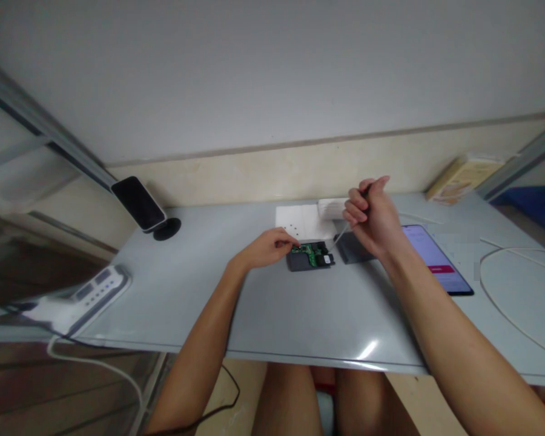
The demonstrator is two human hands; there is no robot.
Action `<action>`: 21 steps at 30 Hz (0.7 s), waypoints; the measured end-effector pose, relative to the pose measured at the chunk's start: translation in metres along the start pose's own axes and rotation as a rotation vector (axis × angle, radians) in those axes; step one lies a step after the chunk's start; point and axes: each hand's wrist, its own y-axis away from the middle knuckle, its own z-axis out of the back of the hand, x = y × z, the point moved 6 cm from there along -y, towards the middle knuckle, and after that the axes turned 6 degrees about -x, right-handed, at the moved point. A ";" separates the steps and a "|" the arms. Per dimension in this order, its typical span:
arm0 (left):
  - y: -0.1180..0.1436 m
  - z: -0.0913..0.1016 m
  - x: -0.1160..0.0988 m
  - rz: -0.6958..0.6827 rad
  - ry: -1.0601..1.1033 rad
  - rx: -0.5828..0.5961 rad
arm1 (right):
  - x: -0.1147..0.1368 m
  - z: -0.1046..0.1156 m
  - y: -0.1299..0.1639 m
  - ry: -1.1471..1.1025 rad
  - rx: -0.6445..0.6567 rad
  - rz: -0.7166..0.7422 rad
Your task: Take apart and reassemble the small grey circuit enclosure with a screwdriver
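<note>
A small dark device case lies open on the grey table, with a green circuit board showing inside it. My left hand rests on the case's left end, fingertips touching the board's edge. My right hand is raised above the table just right of the board, fist closed around a thin tool whose tip points down toward the board. A dark flat cover lies right beside the case, partly hidden by my right hand.
A white sheet and a white roll lie behind the board. A lit phone lies flat at right, near a white cable and a box. A phone on a stand and a power strip are at left.
</note>
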 end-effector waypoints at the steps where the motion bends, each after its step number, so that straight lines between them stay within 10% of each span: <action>1: 0.000 0.000 0.001 0.002 -0.007 0.001 | 0.009 0.002 0.002 0.051 0.033 0.014; 5: 0.002 0.001 0.003 0.040 -0.037 0.025 | 0.025 0.021 0.018 0.564 0.104 0.176; 10: 0.012 -0.003 -0.007 0.003 -0.042 0.108 | -0.012 0.056 0.046 1.276 0.354 0.195; 21: 0.026 -0.014 -0.011 0.051 -0.069 -0.029 | -0.010 0.075 0.076 1.616 0.535 0.093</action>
